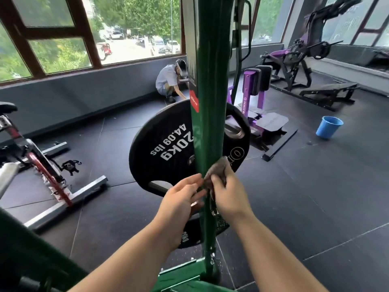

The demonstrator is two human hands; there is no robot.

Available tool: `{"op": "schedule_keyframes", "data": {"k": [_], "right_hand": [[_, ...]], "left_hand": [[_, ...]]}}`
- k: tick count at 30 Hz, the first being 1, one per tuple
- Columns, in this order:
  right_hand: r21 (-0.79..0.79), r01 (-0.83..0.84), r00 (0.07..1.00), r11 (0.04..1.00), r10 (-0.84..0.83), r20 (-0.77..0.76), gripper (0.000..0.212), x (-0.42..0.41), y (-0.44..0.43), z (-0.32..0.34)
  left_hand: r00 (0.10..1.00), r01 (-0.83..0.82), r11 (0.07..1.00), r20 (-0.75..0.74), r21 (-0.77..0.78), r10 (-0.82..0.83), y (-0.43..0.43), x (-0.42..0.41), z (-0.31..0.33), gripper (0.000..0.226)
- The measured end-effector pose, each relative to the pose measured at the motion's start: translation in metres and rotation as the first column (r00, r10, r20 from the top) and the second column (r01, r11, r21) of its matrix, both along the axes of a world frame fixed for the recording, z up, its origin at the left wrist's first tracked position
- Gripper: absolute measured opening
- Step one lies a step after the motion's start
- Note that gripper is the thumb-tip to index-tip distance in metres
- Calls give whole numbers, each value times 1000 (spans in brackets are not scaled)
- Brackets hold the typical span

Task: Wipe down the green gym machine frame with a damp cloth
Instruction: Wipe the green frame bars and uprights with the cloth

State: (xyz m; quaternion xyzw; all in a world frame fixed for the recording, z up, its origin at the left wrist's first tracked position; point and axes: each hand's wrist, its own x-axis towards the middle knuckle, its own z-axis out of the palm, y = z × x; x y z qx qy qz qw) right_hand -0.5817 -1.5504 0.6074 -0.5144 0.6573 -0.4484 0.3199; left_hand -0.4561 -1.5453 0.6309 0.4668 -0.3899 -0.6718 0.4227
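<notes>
A green upright post (210, 81) of the gym machine frame rises through the middle of the view from a green base (181, 275). A greyish-brown cloth (219, 169) is pressed against the post's right side at about hand height. My right hand (227, 192) grips the cloth against the post. My left hand (181, 199) reaches in from the left, its fingertips pinching the cloth's lower edge at the post. Part of the cloth is hidden under my fingers.
A black 20 kg weight plate (168, 144) hangs just behind the post. A blue bucket (328, 127) stands on the floor to the right. A spin bike (42, 157) is at left, purple machines (256, 87) behind, and a person (168, 81) crouches by the wall.
</notes>
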Motion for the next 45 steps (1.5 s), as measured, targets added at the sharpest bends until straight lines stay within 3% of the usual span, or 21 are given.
{"op": "schedule_keyframes", "data": {"k": [1,3,4,6,9,13,15,17,19,21,23,24,28,32,35,39,40,43,45], "right_hand": [[-17,-6,988,1000,8,152,52,-1,-2,10],[-51,-77,847,996,93,524,47,2,-3,28],[-81,-102,755,991,130,643,48,3,-1,33],[-128,-110,662,986,168,730,50,3,7,37],[-155,-60,666,986,155,730,45,-1,13,46],[-174,72,735,982,66,674,31,-2,11,56],[-185,87,775,979,51,630,30,8,4,59],[-218,135,803,967,22,596,32,19,-3,62],[-244,211,805,947,-27,593,32,28,-11,60],[-232,262,789,937,-70,611,31,35,-17,53],[-215,330,798,919,-150,584,31,41,-21,49],[-206,368,795,907,-192,575,31,44,-24,46],[-177,484,785,857,-336,521,29,54,-32,42],[-182,540,782,822,-409,470,31,63,-37,39],[-183,543,803,820,-443,399,30,64,-35,39],[-224,529,812,819,-412,413,34,64,-38,37],[-225,527,810,819,-406,423,35,66,-39,36],[-227,525,799,820,-384,462,39,65,-40,34],[-213,507,817,835,-388,427,36,64,-39,34]], "left_hand": [[1000,3,999,-4,-35,-3,1,-4,0,29],[996,32,989,-79,-143,-43,2,-12,5,36],[992,27,982,-119,-188,-50,3,-17,9,43],[997,-48,962,-65,-268,32,2,-25,12,51],[938,-246,893,140,-377,318,-14,-29,12,29],[832,-480,785,80,-391,549,-53,-16,24,33],[812,-449,743,120,-496,571,-80,-9,29,28],[854,-325,764,174,-557,490,-102,-10,28,15],[940,-193,837,147,-513,307,-117,-15,25,18],[992,-123,889,-32,-440,122,-131,-16,27,31],[960,-53,918,-273,-394,-62,-138,-16,42,38],[956,-2,928,-273,-372,-107,-144,-18,51,44],[980,176,940,146,-293,-138,-151,-18,44,66],[887,360,928,344,-97,-308,-153,-9,8,73],[902,370,925,269,-85,-336,-164,-11,23,75],[886,447,881,-63,-154,-460,-185,-15,41,57],[876,473,871,-34,-134,-482,-184,-15,35,60],[856,464,885,272,-35,-439,-172,-15,2,81],[869,411,912,307,-10,-388,-166,-12,-9,81]]}}
